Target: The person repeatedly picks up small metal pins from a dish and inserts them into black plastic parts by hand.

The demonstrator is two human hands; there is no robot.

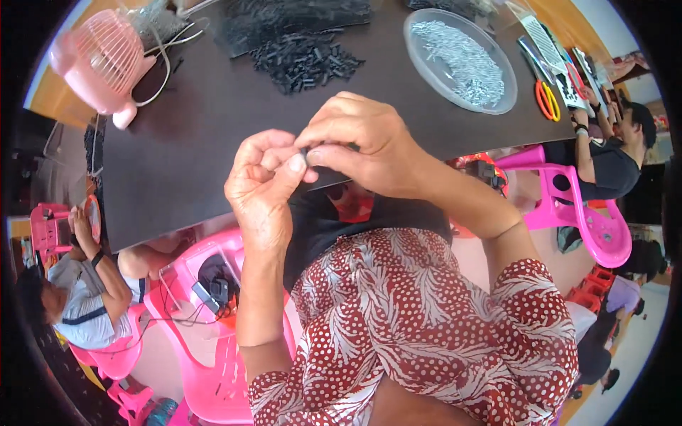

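Note:
My left hand [264, 181] and my right hand [359, 145] meet above the near edge of a dark table [206, 135]. Together they pinch a small black part [310, 151], mostly hidden by my fingertips. Further back on the table lies a heap of small black pieces [305, 60]. A clear round dish [458, 60] at the back right holds several thin silvery pins.
A pink desk fan [103, 60] with a white cable stands at the table's back left. Orange-handled scissors [547, 99] and printed cards lie at the right edge. Pink plastic chairs [206, 319] stand below. One person sits at the lower left [78, 291], another at the right [611, 153].

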